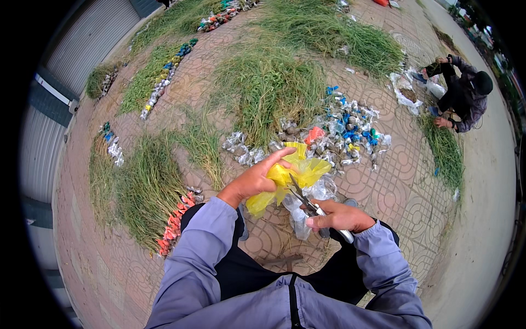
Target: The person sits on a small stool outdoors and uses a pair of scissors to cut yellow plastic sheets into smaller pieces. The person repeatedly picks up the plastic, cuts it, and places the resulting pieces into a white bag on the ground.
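Observation:
My left hand [263,172] holds a crumpled yellow plastic bag [310,170], its index finger stretched out over the plastic. Scissors [303,198] are in my right hand [339,216], their blades parted and pointing up at the bag's lower edge. A pale handle or rod shows under that palm. Whether the blades touch the plastic I cannot tell. Clear plastic bags [302,220] lie on the paving between my feet, just below the yellow one. Beyond my hands, many plant roots wrapped in white, blue and other plastic [349,127] form a heap.
Long green grass-like plants [267,90] lie in piles ahead. More plants [148,189] with orange-wrapped roots [176,222] lie at left. A person [464,90] crouches at right beside plants [444,152] and an open plastic bag of brown material [407,93]. Roller shutters [90,37] stand far left.

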The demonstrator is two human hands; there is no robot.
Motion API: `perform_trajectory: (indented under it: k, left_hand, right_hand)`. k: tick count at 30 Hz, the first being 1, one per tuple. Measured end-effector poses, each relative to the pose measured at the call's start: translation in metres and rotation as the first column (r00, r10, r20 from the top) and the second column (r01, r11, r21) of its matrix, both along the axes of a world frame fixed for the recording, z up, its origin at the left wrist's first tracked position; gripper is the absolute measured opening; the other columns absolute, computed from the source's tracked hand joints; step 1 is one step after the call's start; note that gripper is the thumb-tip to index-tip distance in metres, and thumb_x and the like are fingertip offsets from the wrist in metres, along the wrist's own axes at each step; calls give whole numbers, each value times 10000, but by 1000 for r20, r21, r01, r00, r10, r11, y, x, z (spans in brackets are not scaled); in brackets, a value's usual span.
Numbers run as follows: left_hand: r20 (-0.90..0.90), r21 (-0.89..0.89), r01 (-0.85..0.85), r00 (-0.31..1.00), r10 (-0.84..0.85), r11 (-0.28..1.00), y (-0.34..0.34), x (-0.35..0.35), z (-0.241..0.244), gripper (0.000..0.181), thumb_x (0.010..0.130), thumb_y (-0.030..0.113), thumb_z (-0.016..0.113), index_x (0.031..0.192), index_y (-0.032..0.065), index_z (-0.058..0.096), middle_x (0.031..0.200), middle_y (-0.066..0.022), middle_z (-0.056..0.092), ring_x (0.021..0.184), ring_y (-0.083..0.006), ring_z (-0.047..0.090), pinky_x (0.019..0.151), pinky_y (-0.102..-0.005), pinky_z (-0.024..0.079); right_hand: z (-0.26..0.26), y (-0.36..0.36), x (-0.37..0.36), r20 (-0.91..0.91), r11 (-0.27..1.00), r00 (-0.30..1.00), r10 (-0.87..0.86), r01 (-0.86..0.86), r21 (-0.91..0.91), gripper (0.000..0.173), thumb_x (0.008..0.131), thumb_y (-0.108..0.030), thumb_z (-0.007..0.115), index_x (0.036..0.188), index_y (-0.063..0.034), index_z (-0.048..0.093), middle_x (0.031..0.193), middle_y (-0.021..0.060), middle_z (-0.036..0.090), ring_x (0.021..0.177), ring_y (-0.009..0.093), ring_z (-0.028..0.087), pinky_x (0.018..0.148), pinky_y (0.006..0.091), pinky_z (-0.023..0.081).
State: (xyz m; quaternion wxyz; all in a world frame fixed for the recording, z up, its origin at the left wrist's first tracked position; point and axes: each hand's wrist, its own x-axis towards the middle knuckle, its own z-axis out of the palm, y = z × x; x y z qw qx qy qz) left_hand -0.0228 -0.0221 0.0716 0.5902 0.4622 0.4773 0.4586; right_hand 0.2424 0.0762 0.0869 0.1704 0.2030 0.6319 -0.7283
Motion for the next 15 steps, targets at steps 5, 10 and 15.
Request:
perform_trajectory:
  k: [5,10,15]
  left_hand:
    - [108,-75,-46,993,54,996,0,-2,-3,999,622,-44,535,1572,98,263,1351,-132,500,1194,-256,585,980,-404,532]
    - [190,-40,-60,980,67,997,1,1,8,997,640,-33,535,1583,92,236,1513,-167,397,1288,-284,543,974,-415,538]
    - [33,-47,21,999,-20,999,-3,3,6,1008,635,2,540,1588,75,220,1558,-171,358,1367,-261,462,1053,-358,456]
  right_hand:
    - [0,4,-2,65,1000,998,21,-22,1,660,930,-388,697,1396,32,493,981,80,637,881,160,632,813,321,488]
    - [-2,4,-2,78,1000,997,29,-29,2,645,929,-383,696,1388,26,500,975,78,636,861,159,630,794,329,494]
    - [2,4,-4,56,999,998,43,-42,-17,629,931,-375,694,1377,24,501,959,71,628,848,155,624,786,332,494]
